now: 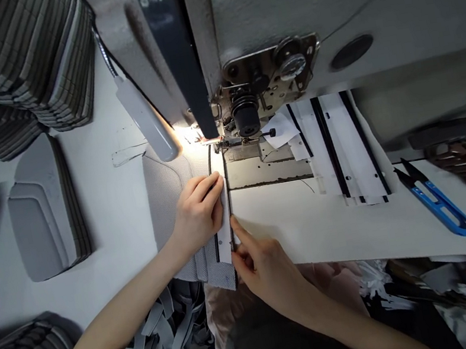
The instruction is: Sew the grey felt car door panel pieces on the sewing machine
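Note:
A grey fabric panel [164, 192] lies under the sewing machine's needle area [213, 142], its lower end hanging over the table's front edge. Along its right side runs a white strip [225, 242] with a black edging. My left hand [197, 214] rests on the panel and strip, fingers curled and pressed together on the strip just below the presser foot. At the strip's lower end, my right hand [264, 262] pinches the panel's right edge between thumb and forefinger. The undersides of the fingertips are hidden.
Several white strips with black edging [330, 151] lie to the right, near blue thread snips [441, 204]. Stacked grey pieces [40, 208] stand on the left, with taller stacks [27, 54] behind. A lit lamp [146, 117] hangs beside the needle. Grey scraps [169, 324] dangle below.

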`<state>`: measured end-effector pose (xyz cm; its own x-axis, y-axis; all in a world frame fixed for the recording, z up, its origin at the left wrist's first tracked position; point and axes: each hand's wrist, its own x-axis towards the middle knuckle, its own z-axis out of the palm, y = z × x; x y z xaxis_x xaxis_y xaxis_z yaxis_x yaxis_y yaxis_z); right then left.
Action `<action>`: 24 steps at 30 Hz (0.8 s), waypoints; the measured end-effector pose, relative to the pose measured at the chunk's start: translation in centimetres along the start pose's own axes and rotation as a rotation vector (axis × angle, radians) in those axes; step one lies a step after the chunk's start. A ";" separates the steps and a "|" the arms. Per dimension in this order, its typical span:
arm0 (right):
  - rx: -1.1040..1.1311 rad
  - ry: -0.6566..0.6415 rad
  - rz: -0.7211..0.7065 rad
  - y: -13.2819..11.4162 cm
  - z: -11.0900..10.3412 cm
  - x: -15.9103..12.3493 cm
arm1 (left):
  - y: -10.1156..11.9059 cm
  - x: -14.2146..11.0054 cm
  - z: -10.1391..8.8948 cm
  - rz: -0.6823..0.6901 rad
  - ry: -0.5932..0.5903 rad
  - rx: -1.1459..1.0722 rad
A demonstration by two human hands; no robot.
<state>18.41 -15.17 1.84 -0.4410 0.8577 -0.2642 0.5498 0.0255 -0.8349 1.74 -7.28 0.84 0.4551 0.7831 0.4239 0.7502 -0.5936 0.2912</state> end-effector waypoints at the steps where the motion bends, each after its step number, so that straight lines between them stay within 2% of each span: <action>1: 0.006 -0.006 -0.005 -0.1 0.0 0.0 | -0.1 0.1 0.1 -0.007 -0.004 -0.007; 5: 0.012 -0.023 0.002 -0.2 0.0 -0.2 | -0.7 0.6 0.4 -0.019 0.013 -0.023; 14: 0.016 0.052 0.026 -0.1 -0.6 1.1 | -1.5 1.9 0.8 -0.001 0.042 -0.033; 24: -0.049 0.115 -0.025 0.2 -1.2 2.8 | -1.0 0.9 0.4 -0.008 0.009 -0.014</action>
<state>18.11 -12.19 1.51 -0.3721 0.9097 -0.1842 0.5749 0.0701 -0.8152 1.61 -5.89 0.63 0.4445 0.7861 0.4295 0.7472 -0.5898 0.3063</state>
